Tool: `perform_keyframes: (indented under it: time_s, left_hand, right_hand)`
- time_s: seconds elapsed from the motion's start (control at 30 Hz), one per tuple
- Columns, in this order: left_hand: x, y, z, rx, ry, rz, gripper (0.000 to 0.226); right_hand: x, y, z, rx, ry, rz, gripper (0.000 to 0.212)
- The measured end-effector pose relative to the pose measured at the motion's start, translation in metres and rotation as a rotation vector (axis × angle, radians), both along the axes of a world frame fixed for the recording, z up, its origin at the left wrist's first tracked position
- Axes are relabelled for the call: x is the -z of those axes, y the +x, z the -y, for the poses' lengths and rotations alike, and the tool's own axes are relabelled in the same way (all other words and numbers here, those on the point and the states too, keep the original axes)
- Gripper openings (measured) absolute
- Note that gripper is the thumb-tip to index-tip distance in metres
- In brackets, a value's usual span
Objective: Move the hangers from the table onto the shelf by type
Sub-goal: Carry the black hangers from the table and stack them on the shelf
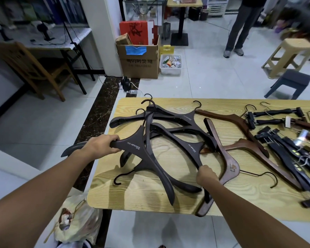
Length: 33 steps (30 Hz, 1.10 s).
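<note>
Left hand [98, 146] fingers [113, 140] wrapped and clamped on one arm of a dark plastic hanger [138, 149], white lettering on its centre just right of the fingertips. The gripped arm's tip sticks out past the wrist, off the table edge. Its other arm runs down and right from the fingers across the wood-grain table [168, 203].

Just beyond and right of the left fingers: the pile of dark hangers [168, 126], overlapping and crossed, hooks mostly pointing to the far side. One black hook [122, 177] pokes out below the left fingers, toward the near table edge.

Right hand [207, 176] fingers curled shut around the lower arm of another dark hanger from the same pile; fingertips hidden under the hand, so exact contact can't be told. Touching the right side of that hand: a brown wooden hanger [224, 158], lying long-ways, near end overhanging the table edge.

Further right of the right fingers, well apart: more brown wooden hangers [249, 140], then a heap of black clip hangers [284, 149] at the table's right end.

Shelf not in view. Bag [73, 224] on the floor below the left forearm.
</note>
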<state>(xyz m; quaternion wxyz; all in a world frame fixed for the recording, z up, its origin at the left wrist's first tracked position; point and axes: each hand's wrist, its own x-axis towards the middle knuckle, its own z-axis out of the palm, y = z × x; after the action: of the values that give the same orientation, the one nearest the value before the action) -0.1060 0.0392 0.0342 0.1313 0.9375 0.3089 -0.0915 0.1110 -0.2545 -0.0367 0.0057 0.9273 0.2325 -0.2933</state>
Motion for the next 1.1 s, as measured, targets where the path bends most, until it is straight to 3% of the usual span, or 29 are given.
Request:
perform_keyframes:
  time_s: [0.2, 0.47, 0.57, 0.7, 0.8, 1.1]
  left_hand:
    - [-0.011, 0.007, 0.006, 0.016, 0.024, 0.016, 0.015]
    - [-0.03, 0.011, 0.018, 0.063, 0.08, 0.027, 0.017]
    - [-0.038, 0.008, 0.02, 0.07, 0.091, 0.027, 0.018]
    - [-0.047, 0.005, 0.02, 0.058, 0.109, 0.022, 0.02]
    - [-0.052, 0.002, 0.023, 0.052, 0.126, 0.021, 0.02]
    - [-0.062, 0.001, 0.033, 0.055, 0.14, 0.034, 0.016]
  right_hand:
    - [-0.028, 0.016, -0.002, 0.102, 0.067, -0.03, 0.035]
    - [-0.047, 0.013, 0.0, 0.08, 0.037, 0.032, 0.027]
    - [-0.054, 0.014, 0.0, 0.128, 0.078, -0.048, 0.019]
    - [-0.07, 0.017, -0.007, 0.266, 0.228, -0.244, 0.035]
    - [-0.08, 0.021, -0.015, 0.336, 0.314, -0.375, 0.028]
    - [-0.097, 0.025, -0.028, 0.36, 0.482, -0.538, 0.027]
